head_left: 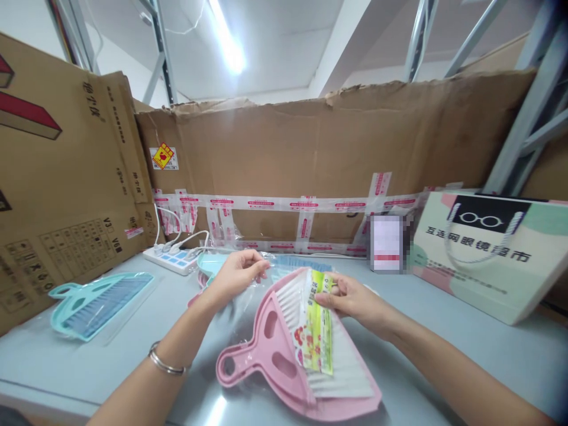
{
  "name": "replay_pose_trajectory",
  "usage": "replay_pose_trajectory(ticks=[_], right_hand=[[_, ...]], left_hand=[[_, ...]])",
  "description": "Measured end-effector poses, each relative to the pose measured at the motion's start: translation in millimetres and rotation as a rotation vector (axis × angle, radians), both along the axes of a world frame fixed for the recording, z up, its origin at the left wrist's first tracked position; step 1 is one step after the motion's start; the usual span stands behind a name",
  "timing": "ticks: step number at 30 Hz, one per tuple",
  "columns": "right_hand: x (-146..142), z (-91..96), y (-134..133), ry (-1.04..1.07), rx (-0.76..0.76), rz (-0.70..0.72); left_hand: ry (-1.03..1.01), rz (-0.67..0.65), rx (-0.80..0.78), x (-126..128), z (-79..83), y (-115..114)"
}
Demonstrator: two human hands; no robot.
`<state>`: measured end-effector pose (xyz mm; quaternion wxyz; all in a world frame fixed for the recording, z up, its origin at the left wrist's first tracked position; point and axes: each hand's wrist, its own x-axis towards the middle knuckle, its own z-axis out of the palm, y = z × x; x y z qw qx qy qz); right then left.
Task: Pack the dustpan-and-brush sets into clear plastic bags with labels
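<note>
A pink dustpan and brush set (284, 355) with white bristles lies tilted in front of me, its looped handle to the left. A yellow-green printed label (316, 331) runs across the bristles. My right hand (352, 299) is closed at the set's upper edge, thumb over the label and fingers partly hidden behind. Above the pan's left side, my left hand (242, 269) is closed with fingers pressed together; what they hold, if anything, is unclear. Thin clear plastic shows around and below that hand. Behind it lies a blue dustpan and brush set (297, 263), partly covered.
Another blue dustpan and brush set (102, 305) in clear plastic lies left. A white power strip (171, 259) with plugged cables sits behind. A phone-like screen (387, 242) leans against the taped cardboard wall (275, 154). A printed carrying box (492, 254) stands right.
</note>
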<state>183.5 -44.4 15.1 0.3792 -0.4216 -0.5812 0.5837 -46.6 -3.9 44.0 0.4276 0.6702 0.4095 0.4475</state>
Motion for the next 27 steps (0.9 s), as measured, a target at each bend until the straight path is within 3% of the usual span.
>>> replay_pose_trajectory(ticks=[3, 6, 8, 10, 12, 14, 16, 18, 21, 22, 24, 27], right_hand=[[12.2, 0.3, 5.8, 0.05, 0.018, -0.116], [35.9, 1.5, 18.4, 0.145, 0.043, -0.347], [51.0, 0.6, 27.9, 0.249, 0.089, -0.508], [61.3, -2.6, 35.8, 0.347, 0.145, -0.615], [64.8, -7.4, 40.6, 0.395, 0.174, -0.659], [61.6, -12.1, 41.9, 0.404, 0.168, -0.648], [53.0, -15.0, 39.9, 0.405, 0.133, -0.596], [41.2, -15.9, 35.5, 0.422, 0.086, -0.533], [22.5, -14.9, 26.9, 0.469, 0.002, -0.462], [17.2, -14.3, 24.2, 0.476, -0.027, -0.437], [9.5, -13.0, 20.9, 0.473, -0.083, -0.38], [6.6, -11.3, 22.4, 0.476, -0.154, -0.373]], left_hand=[[0.041, 0.241, 0.15, -18.2, -0.7, 16.2], [0.081, 0.569, 0.247, -65.7, 2.6, 37.5], [0.293, 0.837, 0.308, -100.2, 4.0, 47.6], [0.531, 0.99, 0.286, -122.5, 3.8, 51.4], [0.635, 1.114, 0.323, -124.8, 3.7, 48.4], [0.649, 1.176, 0.499, -107.8, 5.1, 40.8], [0.507, 1.031, 0.618, -78.7, 7.1, 31.1], [0.221, 0.656, 0.584, -47.1, 7.0, 21.1], [-0.137, -0.049, 0.152, -10.8, -0.5, 8.3], [-0.236, -0.175, 0.028, -3.4, -4.3, 5.1], [-0.344, -0.308, -0.129, 4.2, -11.8, 1.4], [-0.412, -0.342, -0.156, 3.7, -20.0, 4.2]])
